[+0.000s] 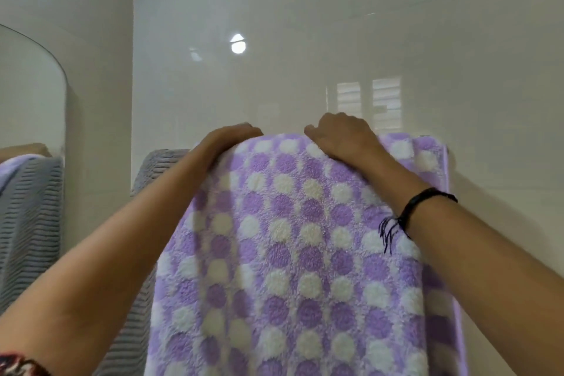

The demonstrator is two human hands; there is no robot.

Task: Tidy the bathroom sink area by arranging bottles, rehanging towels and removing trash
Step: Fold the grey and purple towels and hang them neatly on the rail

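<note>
A purple towel with white and lilac dots [293, 253] hangs down in front of me, draped over a rail that it hides, against a glossy tiled wall. My left hand [227, 139] grips the towel's top fold at its left corner, fingers curled over the far side. My right hand [341, 137] rests on the top fold near the middle, fingers bent down behind it. A black cord bracelet sits on my right wrist. Beside the purple towel, on its left, hangs a grey ribbed towel [146, 174], partly covered by my left forearm.
A mirror [30, 94] with a curved edge fills the far left and reflects the grey towel. A wall corner [132, 70] runs down between the mirror and the towels. The tiled wall [396, 24] rises close behind the towels.
</note>
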